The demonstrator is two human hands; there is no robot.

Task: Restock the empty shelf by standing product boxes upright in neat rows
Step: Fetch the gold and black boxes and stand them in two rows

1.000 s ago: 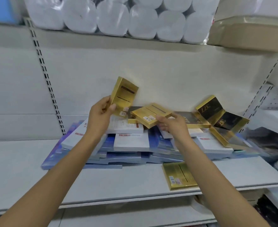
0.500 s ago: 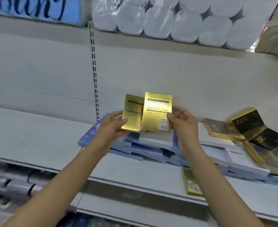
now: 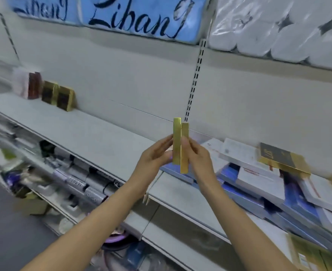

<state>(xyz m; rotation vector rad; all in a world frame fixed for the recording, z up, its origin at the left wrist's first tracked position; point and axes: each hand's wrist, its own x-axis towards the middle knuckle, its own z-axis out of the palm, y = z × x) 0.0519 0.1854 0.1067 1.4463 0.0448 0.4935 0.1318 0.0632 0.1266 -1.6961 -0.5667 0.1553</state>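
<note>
Turned edge-on since a moment ago, two thin gold cardboard boxes (image 3: 180,145) are now pressed together between the left hand (image 3: 155,157) and right hand (image 3: 197,159), fingers curled around them above the grey metal shelf (image 3: 94,132), probably squared for standing beside the upright gold boxes (image 3: 58,95) far left.

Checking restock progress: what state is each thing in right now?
Two gold boxes: upright, side by side, off the shelf, held between both hands.
Left hand: grips the left box.
Right hand: grips the right box.
Shelf boxes: standing upright in a row.
Pile: lying flat, unsorted.
</note>
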